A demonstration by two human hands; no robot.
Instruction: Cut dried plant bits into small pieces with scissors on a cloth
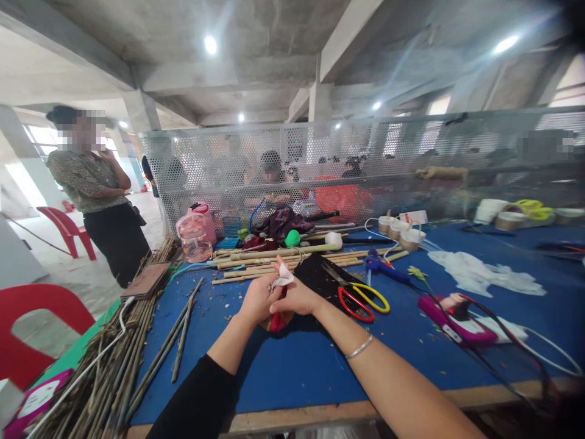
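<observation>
A craft workshop inside a large concrete hall, as I view it from afar through the head camera: bare beams [350, 33] and bright ceiling lights [211, 44] hang over a blue surface [292, 378]. Along its far edge I see a perforated metal panel [393, 146], with people [270, 169] on its other side. Handwork shows in the tools and stock: scissors [348, 285] near the middle, a blue glue gun [388, 268] and purple power strip [475, 331] toward the right edge, cane sticks [256, 263] toward the far edge, twigs [109, 366] heaped along the left edge. Red plastic chairs [46, 294] stand beyond that edge.
</observation>
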